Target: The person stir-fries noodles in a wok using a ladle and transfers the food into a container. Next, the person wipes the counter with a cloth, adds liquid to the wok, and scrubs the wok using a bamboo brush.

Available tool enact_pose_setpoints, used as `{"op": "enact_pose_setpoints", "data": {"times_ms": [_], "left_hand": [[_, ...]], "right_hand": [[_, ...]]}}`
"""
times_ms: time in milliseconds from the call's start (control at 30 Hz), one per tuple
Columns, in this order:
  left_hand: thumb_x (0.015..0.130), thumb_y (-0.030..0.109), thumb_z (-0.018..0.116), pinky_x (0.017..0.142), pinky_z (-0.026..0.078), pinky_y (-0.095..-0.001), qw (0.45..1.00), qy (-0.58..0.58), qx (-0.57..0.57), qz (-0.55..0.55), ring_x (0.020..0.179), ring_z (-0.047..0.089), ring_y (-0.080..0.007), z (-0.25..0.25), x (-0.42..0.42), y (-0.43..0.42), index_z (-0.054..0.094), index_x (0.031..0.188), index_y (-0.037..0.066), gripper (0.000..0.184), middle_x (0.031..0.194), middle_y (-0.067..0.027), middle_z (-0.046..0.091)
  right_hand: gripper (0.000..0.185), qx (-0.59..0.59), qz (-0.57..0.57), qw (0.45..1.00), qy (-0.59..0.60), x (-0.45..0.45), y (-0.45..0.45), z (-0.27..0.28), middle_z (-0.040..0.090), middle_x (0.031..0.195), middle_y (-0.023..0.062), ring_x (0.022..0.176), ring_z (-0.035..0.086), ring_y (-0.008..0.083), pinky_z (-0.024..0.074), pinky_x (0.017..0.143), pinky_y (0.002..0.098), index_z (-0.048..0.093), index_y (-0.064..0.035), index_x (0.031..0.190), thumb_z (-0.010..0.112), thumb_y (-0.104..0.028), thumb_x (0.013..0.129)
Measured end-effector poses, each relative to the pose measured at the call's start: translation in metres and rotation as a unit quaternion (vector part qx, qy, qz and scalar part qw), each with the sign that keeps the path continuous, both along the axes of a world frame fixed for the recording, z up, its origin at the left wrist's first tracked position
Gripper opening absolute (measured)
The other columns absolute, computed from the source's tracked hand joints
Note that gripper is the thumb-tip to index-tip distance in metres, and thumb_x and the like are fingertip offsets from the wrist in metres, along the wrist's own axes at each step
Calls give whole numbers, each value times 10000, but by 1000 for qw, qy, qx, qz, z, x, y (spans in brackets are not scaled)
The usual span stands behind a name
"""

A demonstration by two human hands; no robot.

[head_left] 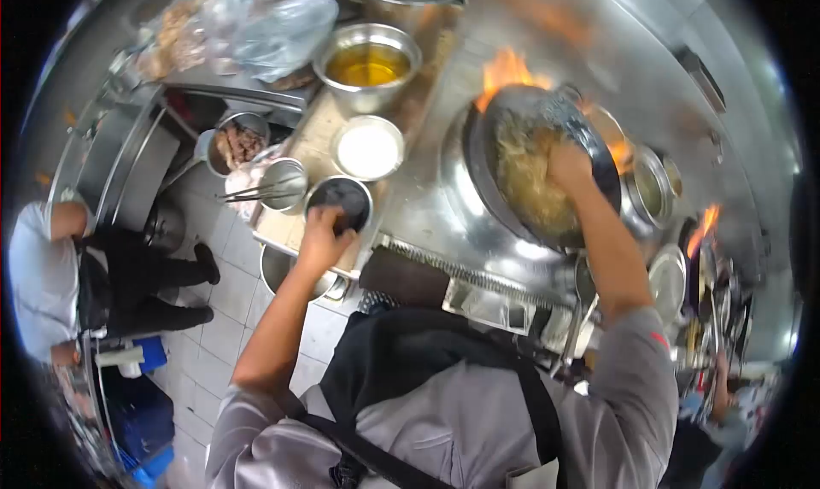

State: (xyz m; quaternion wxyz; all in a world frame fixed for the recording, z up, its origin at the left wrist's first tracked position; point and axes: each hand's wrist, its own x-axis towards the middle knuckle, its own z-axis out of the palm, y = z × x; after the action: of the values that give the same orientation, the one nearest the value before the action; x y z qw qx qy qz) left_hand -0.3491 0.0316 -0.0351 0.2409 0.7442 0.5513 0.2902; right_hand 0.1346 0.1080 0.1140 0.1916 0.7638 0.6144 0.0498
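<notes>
1. Left hand (323, 240): its fingers reach in over the near rim of a dark bowl (366, 209), bent and fairly close together; the tips are blurred against the dark inside, so I cannot tell whether they pinch anything.
2. Right hand (567, 166): it is down inside a large wok (482, 169), over pale, stringy food (519, 160). The fingers are blurred and partly hidden — whether they are spread, closed or gripping something, I cannot tell.
3. The food lies under the right fingers and spreads to their left, filling much of the wok.
4. Flames (511, 69) rise behind the wok, beyond the right fingers and to their left.
5. Just beyond the left fingers, past the dark bowl, a bowl of something white (368, 150) sits; farther out in the same direction is a metal bowl (369, 101) with yellow liquid (367, 64).
6. To the left of the left fingers, a small metal container (287, 173) has thin sticks (254, 192) lying across it.
7. Well left of both hands, another person (49, 271) wears a light top and dark trousers.
</notes>
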Motion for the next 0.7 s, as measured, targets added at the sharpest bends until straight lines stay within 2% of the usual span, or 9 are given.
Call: {"op": "enact_pose_setpoints", "data": {"times_ms": [67,133,200,233,333,467,533,633,700], "left_hand": [[688,179,762,932,431,-494,994,99,10,49,1102,471,-456,-18,15,18,492,1265,100,642,1223,-257,445],[675,203,764,921,429,-528,988,142,-29,47,1103,451,-480,-26,27,28,456,1298,122,700,1236,-268,417],[661,244,764,922,424,-571,972,203,-95,69,1110,432,-503,-28,38,41,366,1374,189,819,1280,-277,356],[685,220,744,890,442,-571,962,236,-101,94,1097,452,-497,-27,44,45,386,1348,193,753,1268,-272,358],[695,159,715,853,462,-545,965,239,-78,80,1056,491,-485,-43,37,57,415,1281,143,658,1186,-260,416],[678,96,674,954,423,-426,989,-99,-43,105,1029,527,-383,-20,19,52,453,1243,25,610,1113,-220,525],[716,2,607,917,453,-368,864,-455,-178,120,1041,533,-247,12,18,28,439,1300,22,608,1141,-122,532],[759,221,638,918,498,-408,639,-697,-321,53,1130,543,-346,27,-3,-17,452,1304,13,613,1238,-196,523],[751,318,673,934,493,-467,531,-752,-389,-25,1172,509,-399,35,6,-43,438,1314,-5,691,1306,-236,474]], "right_hand": [[248,5,-90,994,57,-2,-18,3,680,981,223,916,677,335,536,801,441,712,-34,937,558,-189,819],[231,-37,79,996,-9,-32,-39,3,684,978,212,895,682,331,545,781,433,718,-53,914,544,-185,838],[227,56,62,996,-40,-14,-24,-26,683,969,215,887,683,334,547,773,431,718,-48,909,547,-179,836],[223,130,44,988,-65,-6,-32,-43,681,959,218,879,684,337,549,766,429,717,-43,904,549,-173,834],[235,51,27,998,2,-15,-37,-20,679,958,225,881,683,340,549,764,428,707,-18,912,549,-173,834],[235,44,-14,995,85,-9,-11,-33,674,977,235,859,686,342,553,746,427,703,-4,921,546,-149,823],[252,94,-79,982,141,-8,-17,-28,678,950,231,832,690,335,558,695,433,681,3,976,556,-140,810],[258,45,75,996,-3,-50,-53,-40,640,1076,231,920,661,344,550,760,421,698,-19,967,505,-156,866],[270,24,54,998,12,-19,-42,-50,597,1093,263,900,653,373,553,751,427,654,-19,1055,512,-138,858]]}}
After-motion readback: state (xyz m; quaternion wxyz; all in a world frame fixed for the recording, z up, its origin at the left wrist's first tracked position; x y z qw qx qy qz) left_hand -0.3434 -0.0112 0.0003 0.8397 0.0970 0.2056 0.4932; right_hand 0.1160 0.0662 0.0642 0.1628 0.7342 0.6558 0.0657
